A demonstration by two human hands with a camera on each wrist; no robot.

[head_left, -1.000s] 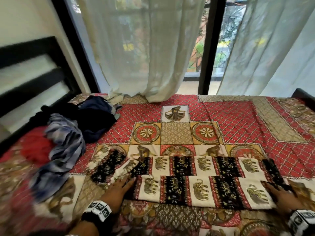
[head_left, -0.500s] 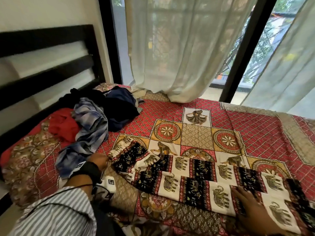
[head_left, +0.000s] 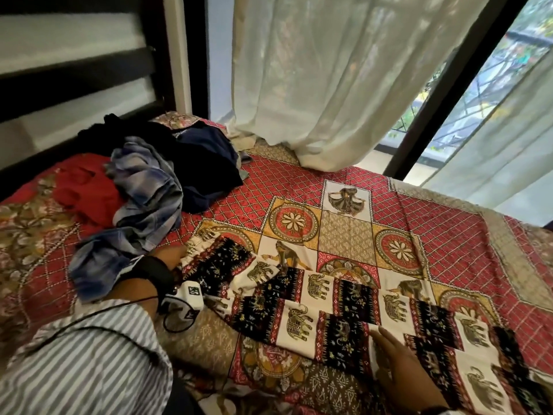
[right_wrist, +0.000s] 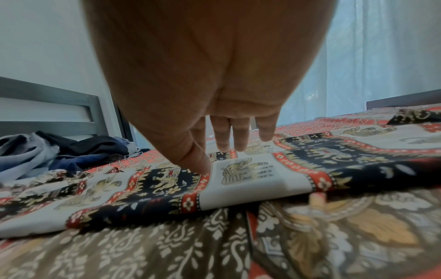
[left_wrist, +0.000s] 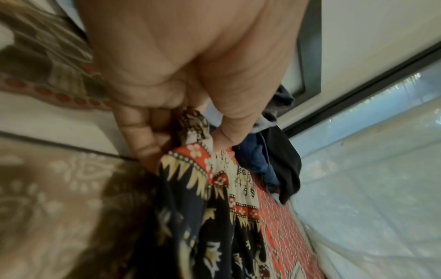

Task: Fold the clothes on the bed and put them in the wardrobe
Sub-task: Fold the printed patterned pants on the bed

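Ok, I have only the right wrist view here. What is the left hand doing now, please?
Observer: The left hand pinches the gathered end of the elephant-print cloth, close to the clothes pile.
Operator: In that pile I see only blue and dark pieces. Is there another colour?
Observer: Yes, a red garment lies beside the blue checked garment.

Soft daylight is admitted through the sheer curtains (head_left: 323, 85) and the window (head_left: 478, 94) behind them, so the far side of the bed (head_left: 449, 235) is lit more brightly than the near edge. In the head view, straight lines are bowed toward the edges. Both wrist views are softened by blur, the nearest bedcover is rendered out of focus, and a dark shadow is cast beneath the left hand (left_wrist: 181, 79).
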